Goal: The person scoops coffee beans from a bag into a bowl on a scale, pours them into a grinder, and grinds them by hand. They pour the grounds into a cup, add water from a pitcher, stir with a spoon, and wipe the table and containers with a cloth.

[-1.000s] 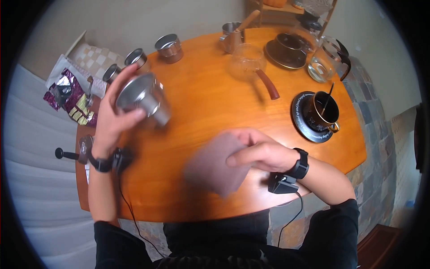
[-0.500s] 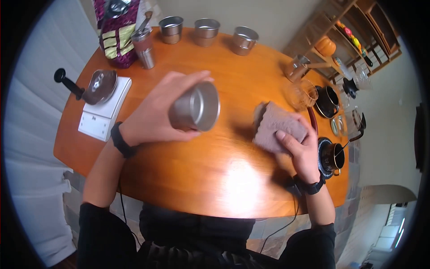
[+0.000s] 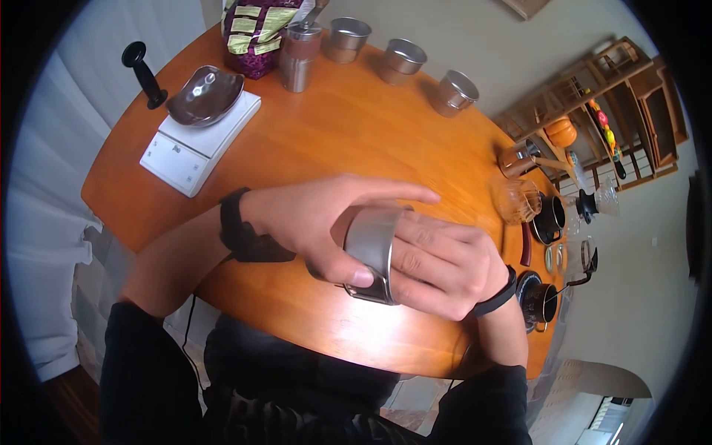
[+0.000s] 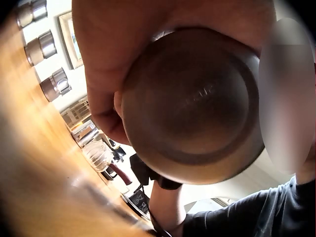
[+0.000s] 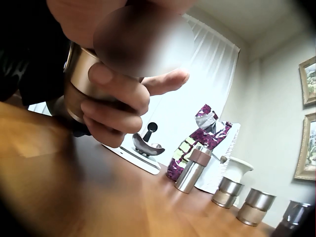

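Observation:
In the head view my left hand (image 3: 311, 215) grips a metal cup (image 3: 371, 241) tilted on its side, the thumb near its folded wire handle. The fingers of my right hand (image 3: 445, 263) reach into the cup's mouth, their tips hidden inside. No part of the brownish cloth shows. The left wrist view has the cup's round base (image 4: 192, 98) facing the camera, with my left hand (image 4: 113, 39) around it. From the right wrist the cup (image 5: 81, 76) appears at the left, partly behind curled fingers (image 5: 113, 116).
A white scale (image 3: 178, 159) bearing a dark dish (image 3: 208, 96) stands left, near a purple bag (image 3: 256, 41) and a grinder (image 3: 299, 63). Several metal cups line the back edge. A glass pot (image 3: 519, 200) and a dark cup (image 3: 539, 304) stand right.
My left hand has carried the metal cup right and turned its mouth toward my right hand. My right hand has come left to the cup, and the cloth has gone from sight. The head view has shifted.

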Action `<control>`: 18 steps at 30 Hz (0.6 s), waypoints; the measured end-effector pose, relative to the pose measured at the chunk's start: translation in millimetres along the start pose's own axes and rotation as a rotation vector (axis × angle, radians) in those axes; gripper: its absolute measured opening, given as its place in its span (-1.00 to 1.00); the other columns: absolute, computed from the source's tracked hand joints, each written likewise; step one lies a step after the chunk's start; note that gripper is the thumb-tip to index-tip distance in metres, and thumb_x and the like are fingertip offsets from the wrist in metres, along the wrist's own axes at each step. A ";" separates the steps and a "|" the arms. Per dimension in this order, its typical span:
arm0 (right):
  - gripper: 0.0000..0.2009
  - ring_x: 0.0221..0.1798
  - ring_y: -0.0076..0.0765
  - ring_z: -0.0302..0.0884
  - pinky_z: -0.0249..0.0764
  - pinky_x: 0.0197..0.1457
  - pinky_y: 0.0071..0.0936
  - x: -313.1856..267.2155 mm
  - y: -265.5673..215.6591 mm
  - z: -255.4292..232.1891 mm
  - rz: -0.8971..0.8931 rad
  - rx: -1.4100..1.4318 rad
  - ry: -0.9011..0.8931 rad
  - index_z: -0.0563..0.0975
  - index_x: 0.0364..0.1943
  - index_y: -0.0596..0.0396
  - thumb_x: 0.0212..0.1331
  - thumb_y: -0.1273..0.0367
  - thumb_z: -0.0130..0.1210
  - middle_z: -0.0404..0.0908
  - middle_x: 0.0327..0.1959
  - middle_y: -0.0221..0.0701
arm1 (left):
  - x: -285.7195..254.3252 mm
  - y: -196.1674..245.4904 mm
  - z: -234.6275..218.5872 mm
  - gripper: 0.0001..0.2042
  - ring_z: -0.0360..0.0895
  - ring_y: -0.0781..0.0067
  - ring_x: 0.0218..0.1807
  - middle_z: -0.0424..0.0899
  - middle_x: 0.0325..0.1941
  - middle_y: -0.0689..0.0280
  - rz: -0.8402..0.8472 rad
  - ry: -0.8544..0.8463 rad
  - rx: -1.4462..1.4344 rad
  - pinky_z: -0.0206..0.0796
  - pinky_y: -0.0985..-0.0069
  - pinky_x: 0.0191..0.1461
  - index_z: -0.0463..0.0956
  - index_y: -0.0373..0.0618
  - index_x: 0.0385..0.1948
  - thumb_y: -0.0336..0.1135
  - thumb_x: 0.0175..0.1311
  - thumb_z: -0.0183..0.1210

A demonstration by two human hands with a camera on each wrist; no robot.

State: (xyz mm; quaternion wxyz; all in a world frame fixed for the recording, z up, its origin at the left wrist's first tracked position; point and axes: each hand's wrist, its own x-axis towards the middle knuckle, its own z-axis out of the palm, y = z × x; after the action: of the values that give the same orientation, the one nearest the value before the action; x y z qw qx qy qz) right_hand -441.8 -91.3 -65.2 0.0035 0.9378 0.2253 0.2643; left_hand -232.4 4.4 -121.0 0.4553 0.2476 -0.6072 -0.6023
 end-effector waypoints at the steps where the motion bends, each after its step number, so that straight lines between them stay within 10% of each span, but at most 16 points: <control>1: -0.86 -0.15 -0.24 0.74 0.76 -0.05 -0.32 -0.4 -0.7 1.0 0.008 0.020 -0.047 0.62 -0.37 0.09 -0.06 0.41 0.25 0.69 -0.25 -0.30 | -1.0 1.2 -0.8 0.13 0.58 0.33 0.25 0.59 0.25 0.06 -0.056 -0.003 0.050 0.37 0.42 0.41 0.04 -0.34 0.57 -0.19 -0.12 0.51; 8: -0.73 -0.38 -0.07 0.69 0.69 -0.27 -0.21 -16.6 -6.9 25.1 0.263 0.245 -0.277 0.66 -0.27 0.15 -0.17 0.47 0.35 0.65 -0.41 -0.32 | 0.9 16.7 0.9 0.10 0.64 0.15 0.16 0.68 0.15 0.07 -0.142 0.011 0.449 0.44 0.37 0.29 0.10 -0.14 0.59 -0.29 -0.16 0.51; 14: -0.80 -0.48 -0.12 0.66 0.56 -0.36 -0.29 -9.8 -15.4 25.4 0.977 0.837 -0.057 0.61 -0.21 0.26 0.09 0.64 0.05 0.67 -0.45 -0.22 | 0.1 6.2 1.1 0.00 0.57 0.15 0.14 0.69 0.18 0.19 0.115 0.163 1.062 0.31 0.28 0.28 0.31 -0.12 0.48 -0.23 -0.20 0.54; 18: -0.82 -0.17 -0.50 0.66 0.52 -0.10 -0.47 -13.8 -10.2 24.8 1.381 1.429 0.180 0.58 -0.09 0.28 0.32 0.54 0.00 0.67 -0.24 -0.38 | 3.0 1.7 7.7 -0.13 0.54 0.20 0.12 0.68 0.24 0.30 0.244 0.254 1.382 0.24 0.26 0.26 0.48 -0.07 0.35 -0.16 -0.18 0.57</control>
State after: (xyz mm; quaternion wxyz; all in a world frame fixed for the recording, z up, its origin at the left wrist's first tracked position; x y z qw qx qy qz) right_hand -444.2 -85.2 -94.7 -0.7330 0.6216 -0.2640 0.0808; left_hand -239.9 5.9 -117.5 0.3254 0.4781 -0.8157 0.0089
